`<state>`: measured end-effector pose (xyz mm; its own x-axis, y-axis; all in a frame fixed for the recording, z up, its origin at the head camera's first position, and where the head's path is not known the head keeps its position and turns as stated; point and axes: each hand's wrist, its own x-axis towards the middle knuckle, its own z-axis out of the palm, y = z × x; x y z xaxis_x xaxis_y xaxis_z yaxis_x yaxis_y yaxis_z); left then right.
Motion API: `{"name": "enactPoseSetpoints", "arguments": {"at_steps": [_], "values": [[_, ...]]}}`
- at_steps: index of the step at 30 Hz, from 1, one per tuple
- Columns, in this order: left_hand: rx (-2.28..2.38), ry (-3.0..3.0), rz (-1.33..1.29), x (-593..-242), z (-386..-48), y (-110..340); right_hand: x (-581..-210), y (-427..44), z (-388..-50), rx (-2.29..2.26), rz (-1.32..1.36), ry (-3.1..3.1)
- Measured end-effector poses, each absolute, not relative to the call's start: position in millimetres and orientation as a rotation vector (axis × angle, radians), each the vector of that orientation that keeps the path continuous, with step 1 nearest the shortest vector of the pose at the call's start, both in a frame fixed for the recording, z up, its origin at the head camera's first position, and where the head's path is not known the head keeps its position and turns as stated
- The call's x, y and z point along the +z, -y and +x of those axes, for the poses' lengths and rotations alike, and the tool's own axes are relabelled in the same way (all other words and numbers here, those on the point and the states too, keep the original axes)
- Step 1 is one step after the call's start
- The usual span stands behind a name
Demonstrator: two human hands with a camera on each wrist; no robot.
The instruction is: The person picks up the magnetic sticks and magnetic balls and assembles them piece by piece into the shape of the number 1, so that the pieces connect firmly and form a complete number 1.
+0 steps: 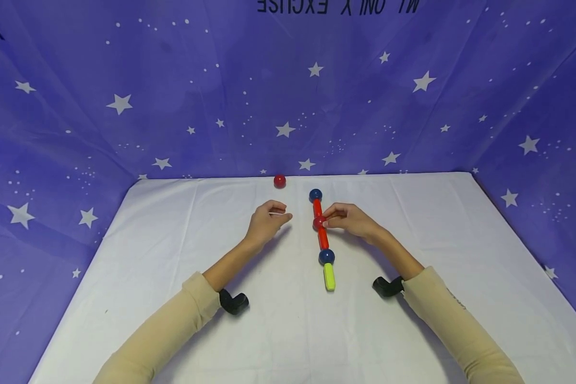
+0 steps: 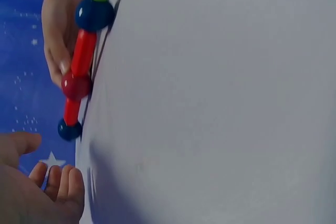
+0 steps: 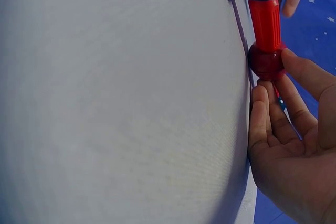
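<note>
A straight chain of balls and rods lies on the table in the head view. From its far end come a blue ball (image 1: 315, 195), a red rod (image 1: 317, 207), a red ball (image 1: 318, 223), another red rod (image 1: 323, 240), a second blue ball (image 1: 326, 257) and a yellow-green rod (image 1: 329, 278). My right hand (image 1: 352, 220) pinches the middle red ball (image 3: 265, 62) from the right, thumb and fingertips against it. Left of the chain, my left hand (image 1: 265, 223) holds nothing, its fingers loosely bent and thumb apart from them in the left wrist view.
A loose red ball (image 1: 280, 181) sits at the back edge of the white-covered table (image 1: 173, 266). Behind it hangs a purple cloth (image 1: 249, 106) with white stars. Black wrist mounts (image 1: 234, 303) stick out from both sleeves.
</note>
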<state>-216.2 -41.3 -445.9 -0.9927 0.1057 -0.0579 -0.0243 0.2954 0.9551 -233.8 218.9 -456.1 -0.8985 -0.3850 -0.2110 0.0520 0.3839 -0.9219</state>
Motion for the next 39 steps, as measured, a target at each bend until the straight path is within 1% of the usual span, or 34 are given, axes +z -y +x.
{"name": "enactPoseSetpoints", "arguments": {"at_steps": [13, 20, 30, 39], "values": [[1.898, -2.543, -0.024, -455, -266, 44, -457, -220, -233, -1.533, -0.302, -2.247], [1.790, -2.665, -0.034, -457, -286, 41, -457, -220, -233, -1.506, -0.285, -2.270], [1.427, -2.867, 0.081, -451, -305, 33, -455, -219, -232, -1.523, -0.287, -2.254], [1.344, -2.941, 0.084, -456, -314, 32, -455, -220, -233, -1.517, -0.274, -2.256]]}}
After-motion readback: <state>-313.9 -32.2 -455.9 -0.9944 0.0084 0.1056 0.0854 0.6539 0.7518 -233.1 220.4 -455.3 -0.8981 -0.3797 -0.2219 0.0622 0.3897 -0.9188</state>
